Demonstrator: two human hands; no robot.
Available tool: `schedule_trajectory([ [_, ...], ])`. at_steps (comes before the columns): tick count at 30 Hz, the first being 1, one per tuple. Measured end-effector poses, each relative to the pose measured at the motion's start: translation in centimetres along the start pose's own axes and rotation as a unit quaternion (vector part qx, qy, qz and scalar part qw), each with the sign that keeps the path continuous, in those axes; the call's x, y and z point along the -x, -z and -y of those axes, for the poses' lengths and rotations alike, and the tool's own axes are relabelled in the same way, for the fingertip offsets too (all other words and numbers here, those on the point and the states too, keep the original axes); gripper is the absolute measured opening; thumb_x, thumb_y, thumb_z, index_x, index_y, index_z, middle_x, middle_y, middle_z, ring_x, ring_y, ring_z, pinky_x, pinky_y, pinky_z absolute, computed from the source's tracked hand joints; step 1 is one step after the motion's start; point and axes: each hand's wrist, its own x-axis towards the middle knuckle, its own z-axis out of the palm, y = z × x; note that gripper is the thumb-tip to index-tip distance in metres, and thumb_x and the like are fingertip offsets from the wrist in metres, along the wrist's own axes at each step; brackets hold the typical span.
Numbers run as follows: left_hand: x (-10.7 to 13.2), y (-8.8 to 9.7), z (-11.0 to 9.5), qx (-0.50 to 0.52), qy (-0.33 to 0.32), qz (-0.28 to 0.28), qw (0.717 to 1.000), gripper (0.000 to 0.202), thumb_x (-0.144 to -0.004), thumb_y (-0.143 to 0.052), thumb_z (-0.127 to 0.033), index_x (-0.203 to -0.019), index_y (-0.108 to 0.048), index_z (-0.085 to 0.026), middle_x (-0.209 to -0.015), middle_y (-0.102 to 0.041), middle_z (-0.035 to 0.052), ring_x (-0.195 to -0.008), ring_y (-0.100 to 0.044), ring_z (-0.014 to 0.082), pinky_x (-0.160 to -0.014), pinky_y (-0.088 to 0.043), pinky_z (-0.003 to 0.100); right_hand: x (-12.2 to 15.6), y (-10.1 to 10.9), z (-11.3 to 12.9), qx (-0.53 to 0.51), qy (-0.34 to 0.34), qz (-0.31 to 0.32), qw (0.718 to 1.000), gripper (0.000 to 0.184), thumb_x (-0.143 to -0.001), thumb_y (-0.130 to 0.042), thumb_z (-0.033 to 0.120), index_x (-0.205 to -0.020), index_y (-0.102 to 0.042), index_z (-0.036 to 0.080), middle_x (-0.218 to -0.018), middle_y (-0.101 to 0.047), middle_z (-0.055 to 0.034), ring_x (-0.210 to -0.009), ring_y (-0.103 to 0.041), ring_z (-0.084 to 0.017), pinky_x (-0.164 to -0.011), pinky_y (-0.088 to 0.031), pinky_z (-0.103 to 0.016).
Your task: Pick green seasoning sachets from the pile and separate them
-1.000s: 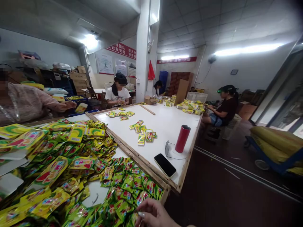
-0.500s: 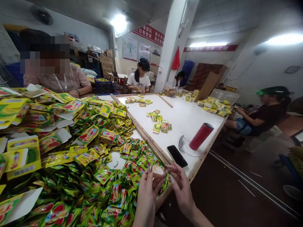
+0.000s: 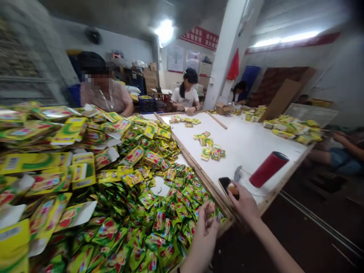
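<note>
My right hand [image 3: 245, 203] is closed on a small white and orange piece [image 3: 232, 188], its kind not clear. It is over the black phone [image 3: 223, 182] and hides part of it. My left hand [image 3: 205, 229] is to the left of it, above the heap of small green packets [image 3: 159, 242]. Its fingers are loosely curled and apart, and I see nothing in them. Yellow and green card boxes [image 3: 82, 170], several with white flaps open, are piled on the packets to the left.
A red tumbler [image 3: 269, 168] and glasses [image 3: 238, 173] are near the phone on the white table [image 3: 193, 155]. A wooden strip [image 3: 196, 167] divides the table from the packet heap. Small yellow boxes [image 3: 210, 146] lie mid-table, more at the far right. Several people sit around.
My hands have parted. The small white and orange piece, earlier at my left fingers, is now in my right hand, over the phone. The view has turned left.
</note>
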Motion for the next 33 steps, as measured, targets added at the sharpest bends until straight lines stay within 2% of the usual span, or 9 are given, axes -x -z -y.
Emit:
schedule_trajectory([
  [3, 0.2, 3.6, -2.4, -0.142, -0.068, -0.011, 0.987, 0.04, -0.084, -0.051, -0.041, -0.118, -0.053, -0.02, -0.113, -0.059, 0.0123, -0.103, -0.057, 0.0215, -0.085, -0.047, 0.03, -0.7, -1.4, -2.7, 0.008, 0.022, 0.025, 0.999, 0.034, -0.08, -0.048, 0.03, -0.106, -0.061, 0.012, -0.1, -0.066, -0.0172, -0.101, -0.058, -0.033, -0.089, -0.045, -0.048],
  [6, -1.4, 8.6, -5.3, -0.327, -0.152, -0.079, 0.929, 0.032, -0.087, -0.044, -0.038, -0.112, -0.057, -0.02, -0.112, -0.06, 0.0109, -0.104, -0.056, 0.0226, -0.088, -0.045, 0.033, -0.6, -1.5, -2.4, 0.015, 0.027, 0.032, 0.999, 0.038, -0.078, -0.051, 0.031, -0.108, -0.061, 0.011, -0.107, -0.064, -0.0197, -0.111, -0.051, -0.038, -0.095, -0.036, -0.054],
  [10, -6.6, 13.5, -7.6, -0.568, -0.152, -0.111, 0.801, 0.037, -0.087, -0.034, -0.017, -0.119, -0.052, -0.015, -0.118, -0.058, 0.0126, -0.112, -0.051, 0.022, -0.099, -0.038, 0.038, -3.7, -1.4, 2.2, -0.034, 0.003, 0.066, 0.997, 0.044, -0.085, -0.043, 0.035, -0.119, -0.054, 0.009, -0.11, -0.061, -0.019, -0.107, -0.052, -0.033, -0.093, -0.037, -0.048],
  [14, -11.5, 14.8, -7.2, -0.609, -0.145, -0.06, 0.778, 0.055, -0.073, -0.04, -0.001, -0.124, -0.051, -0.019, -0.134, -0.05, 0.0087, -0.132, -0.031, 0.0235, -0.11, -0.021, 0.044, -10.8, -4.5, 9.2, -0.081, 0.023, 0.135, 0.987, 0.034, -0.091, -0.039, 0.037, -0.114, -0.056, 0.019, -0.093, -0.067, -0.0079, -0.083, -0.062, -0.02, -0.072, -0.046, -0.031],
  [18, -12.0, 15.1, -6.0, -0.578, -0.134, -0.055, 0.803, 0.046, -0.077, -0.039, -0.003, -0.117, -0.056, -0.015, -0.128, -0.055, 0.0104, -0.131, -0.034, 0.0233, -0.11, -0.02, 0.043, -16.0, -8.8, 14.6, -0.091, 0.006, 0.2, 0.975, 0.037, -0.087, -0.051, 0.047, -0.1, -0.06, 0.014, -0.092, -0.065, -0.0082, -0.082, -0.061, -0.019, -0.072, -0.047, -0.034],
  [22, -9.1, 15.9, -6.1, -0.474, -0.132, -0.096, 0.865, 0.032, -0.08, -0.045, -0.015, -0.107, -0.061, -0.018, -0.116, -0.061, 0.0096, -0.121, -0.046, 0.0245, -0.107, -0.028, 0.039, -15.0, -10.8, 16.7, -0.142, 0.008, 0.234, 0.962, 0.028, -0.086, -0.056, 0.04, -0.094, -0.059, 0.014, -0.091, -0.062, -0.0035, -0.081, -0.06, -0.015, -0.076, -0.049, -0.035],
  [26, -6.6, 16.2, -7.2, -0.311, -0.116, -0.186, 0.925, 0.023, -0.084, -0.042, -0.035, -0.09, -0.057, -0.018, -0.088, -0.062, 0.007, -0.084, -0.059, 0.0206, -0.085, -0.047, 0.038, -12.7, -9.7, 16.4, -0.247, 0.01, 0.196, 0.949, 0.022, -0.085, -0.058, 0.036, -0.086, -0.058, 0.014, -0.077, -0.06, -0.0005, -0.07, -0.057, -0.014, -0.069, -0.047, -0.032],
  [30, -5.5, 14.8, -7.6, -0.132, -0.109, -0.219, 0.961, 0.025, -0.08, -0.049, -0.043, -0.08, -0.049, -0.018, -0.059, -0.046, -0.004, -0.05, -0.045, 0.0101, -0.068, -0.053, 0.034, -11.8, -7.1, 16.8, -0.368, -0.028, 0.106, 0.924, 0.024, -0.085, -0.053, 0.041, -0.08, -0.053, 0.017, -0.074, -0.061, -0.0027, -0.067, -0.056, -0.016, -0.063, -0.044, -0.029],
  [33, -5.2, 13.0, -7.3, -0.035, -0.119, -0.231, 0.965, 0.026, -0.076, -0.056, -0.042, -0.082, -0.047, -0.019, -0.058, -0.042, -0.0064, -0.048, -0.039, 0.0073, -0.069, -0.053, 0.032, -10.0, -5.5, 18.8, -0.452, -0.057, 0.071, 0.887, 0.032, -0.087, -0.044, 0.05, -0.087, -0.049, 0.018, -0.081, -0.063, -0.0048, -0.062, -0.057, -0.015, -0.054, -0.044, -0.027],
])
